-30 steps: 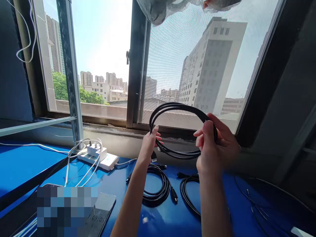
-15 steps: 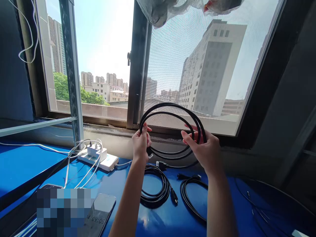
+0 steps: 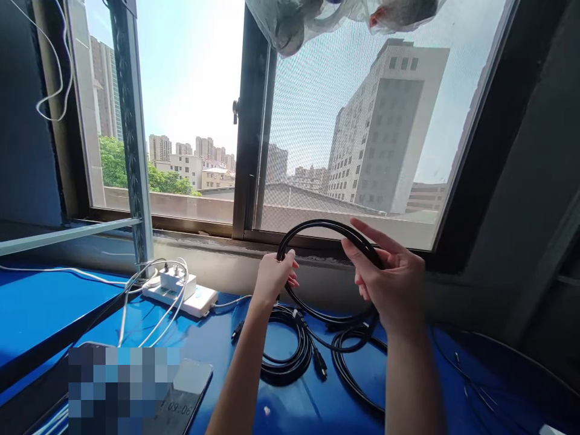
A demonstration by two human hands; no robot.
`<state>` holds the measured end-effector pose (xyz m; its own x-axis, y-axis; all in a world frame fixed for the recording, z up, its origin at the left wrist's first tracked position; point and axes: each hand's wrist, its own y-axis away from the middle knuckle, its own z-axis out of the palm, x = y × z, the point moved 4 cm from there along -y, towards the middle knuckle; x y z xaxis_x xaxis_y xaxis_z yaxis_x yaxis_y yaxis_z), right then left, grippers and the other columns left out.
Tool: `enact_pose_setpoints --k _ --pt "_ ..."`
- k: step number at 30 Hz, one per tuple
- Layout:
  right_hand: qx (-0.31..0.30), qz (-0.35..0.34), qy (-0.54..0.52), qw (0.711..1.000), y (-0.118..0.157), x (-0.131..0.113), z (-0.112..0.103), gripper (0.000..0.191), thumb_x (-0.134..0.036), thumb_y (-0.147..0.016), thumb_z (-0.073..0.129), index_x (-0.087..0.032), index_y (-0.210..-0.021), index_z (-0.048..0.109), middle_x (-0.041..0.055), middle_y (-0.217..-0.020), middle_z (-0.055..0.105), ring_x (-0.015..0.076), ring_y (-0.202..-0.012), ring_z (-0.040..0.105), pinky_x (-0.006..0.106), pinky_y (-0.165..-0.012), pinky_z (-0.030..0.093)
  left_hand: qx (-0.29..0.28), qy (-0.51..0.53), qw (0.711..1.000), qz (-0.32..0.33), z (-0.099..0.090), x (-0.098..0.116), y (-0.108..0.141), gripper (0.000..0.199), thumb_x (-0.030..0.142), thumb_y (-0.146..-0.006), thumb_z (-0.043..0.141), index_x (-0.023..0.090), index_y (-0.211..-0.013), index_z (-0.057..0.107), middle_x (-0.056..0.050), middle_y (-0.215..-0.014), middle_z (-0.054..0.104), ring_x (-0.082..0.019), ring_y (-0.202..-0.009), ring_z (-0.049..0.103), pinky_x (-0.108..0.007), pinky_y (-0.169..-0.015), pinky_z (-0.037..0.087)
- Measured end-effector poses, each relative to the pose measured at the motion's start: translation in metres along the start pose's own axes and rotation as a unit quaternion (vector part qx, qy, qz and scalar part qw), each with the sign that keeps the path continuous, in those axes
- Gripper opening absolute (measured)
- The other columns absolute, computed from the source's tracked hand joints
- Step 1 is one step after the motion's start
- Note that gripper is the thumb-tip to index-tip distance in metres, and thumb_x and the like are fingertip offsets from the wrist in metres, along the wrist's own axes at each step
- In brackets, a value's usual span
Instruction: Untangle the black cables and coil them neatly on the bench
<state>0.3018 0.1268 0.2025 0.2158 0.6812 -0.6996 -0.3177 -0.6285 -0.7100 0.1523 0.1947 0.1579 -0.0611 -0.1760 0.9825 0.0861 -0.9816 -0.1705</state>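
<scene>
Between my hands a black cable is held up in a round coil above the blue table. My left hand is closed on the coil's left side, thumb on top. On the other side, my right hand holds the strands in its palm, with the index finger stretched out. A loose length of the cable hangs from the coil toward the table. Below lie two more black coils: a left coiled cable with a plug end at its right, and a right coiled cable, partly hidden by my right forearm.
A white power strip with adapters and white cords stands at the left. A phone lies at the front left. Thin dark cables lie at the right. A metal rack post rises before the window, and plastic bags hang above.
The held coil has come lower and its loops are closer together. My right hand has moved slightly right, and my left hand has shifted right and down.
</scene>
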Motion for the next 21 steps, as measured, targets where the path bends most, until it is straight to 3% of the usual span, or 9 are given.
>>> enact_pose_setpoints --k 3,6,10,14,18,21 --pt "0.077 -0.033 0.016 0.996 0.005 -0.012 -0.002 0.040 -0.034 -0.070 0.071 -0.018 -0.106 0.069 -0.0075 -0.037 0.046 0.0054 -0.025 0.033 0.017 -0.023 0.025 -0.100 -0.034 0.992 -0.069 0.015 -0.015 0.000 0.047 0.029 -0.087 0.045 0.010 -0.044 0.053 -0.006 -0.040 0.047 -0.013 -0.032 0.048 -0.018 -0.037 0.035" --pt "0.121 -0.099 0.043 0.987 0.013 -0.022 0.003 0.036 -0.031 -0.072 0.070 -0.019 -0.106 0.069 -0.0044 -0.045 0.055 0.0075 -0.029 0.042 0.019 -0.028 0.033 -0.203 -0.049 0.972 -0.108 0.033 -0.024 0.007 0.054 0.039 -0.086 0.044 0.012 -0.041 0.052 -0.009 -0.042 0.049 -0.015 -0.033 0.048 -0.022 -0.038 0.039" --pt "0.142 -0.220 0.114 0.958 0.026 -0.033 0.013 0.028 -0.027 -0.076 0.066 -0.023 -0.103 0.070 0.0018 -0.065 0.067 0.0144 -0.048 0.059 0.026 -0.044 0.048 -0.354 -0.054 0.927 -0.111 0.051 -0.027 0.024 0.057 0.046 -0.087 0.038 0.012 -0.045 0.057 -0.012 -0.049 0.055 -0.016 -0.041 0.053 -0.024 -0.044 0.044" --pt "0.148 -0.280 0.140 0.938 0.032 -0.038 0.018 0.024 -0.025 -0.078 0.065 -0.024 -0.101 0.071 0.0025 -0.072 0.070 0.0165 -0.054 0.063 0.027 -0.049 0.050 -0.465 -0.043 0.879 -0.099 0.054 -0.027 0.030 0.053 0.052 -0.083 0.040 0.014 -0.055 0.064 -0.012 -0.057 0.060 -0.018 -0.053 0.060 -0.023 -0.048 0.045" --pt "0.155 -0.280 0.116 0.940 0.030 -0.038 0.016 0.024 -0.027 -0.078 0.066 -0.024 -0.101 0.071 0.0016 -0.070 0.070 0.0135 -0.046 0.058 0.026 -0.043 0.046 -0.527 0.024 0.846 -0.078 0.057 -0.031 0.026 0.047 0.055 -0.079 0.045 0.014 -0.073 0.068 -0.011 -0.072 0.065 -0.019 -0.065 0.063 -0.023 -0.055 0.047" --pt "0.148 -0.263 0.099 0.948 0.027 -0.034 0.013 0.022 -0.028 -0.076 0.067 -0.022 -0.097 0.072 0.0016 -0.065 0.069 0.0120 -0.043 0.054 0.026 -0.042 0.044 -0.477 0.062 0.875 -0.049 0.063 -0.034 0.020 0.043 0.048 -0.082 0.043 0.014 -0.068 0.066 -0.008 -0.065 0.062 -0.017 -0.063 0.061 -0.022 -0.057 0.047"
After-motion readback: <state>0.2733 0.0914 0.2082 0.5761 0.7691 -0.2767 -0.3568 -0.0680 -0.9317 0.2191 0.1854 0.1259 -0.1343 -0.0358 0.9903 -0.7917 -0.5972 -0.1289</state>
